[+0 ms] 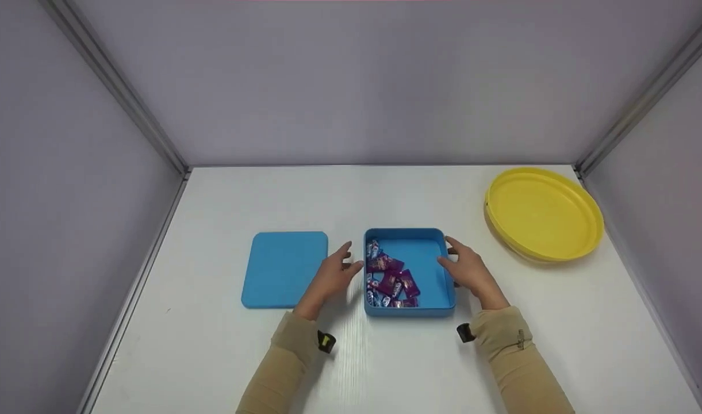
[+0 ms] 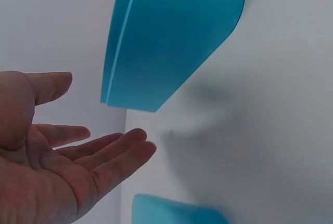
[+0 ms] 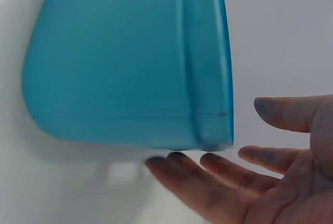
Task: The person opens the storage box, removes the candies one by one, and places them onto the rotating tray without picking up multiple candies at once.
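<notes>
Both hands are flanking the open blue rectangular plastic box [image 1: 409, 273] of purple wrapped candies [image 1: 390, 280] at frame centre. Left hand [image 1: 333, 275] and right hand [image 1: 470, 270] are spreading straight fingers, gripping nothing. Judged step: approaching a two-sided grasp; next, both palms need to close evenly on the walls.

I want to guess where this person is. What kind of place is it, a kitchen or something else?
Probably not a kitchen: it looks like a small recording booth. Plain grey walls with metal corner strips close in a bare white table, and little cameras sit on both wrists.

No lettering can be read — the purple sweet wrappers [image 1: 392, 280] bear print too small; nothing else is marked.
</notes>
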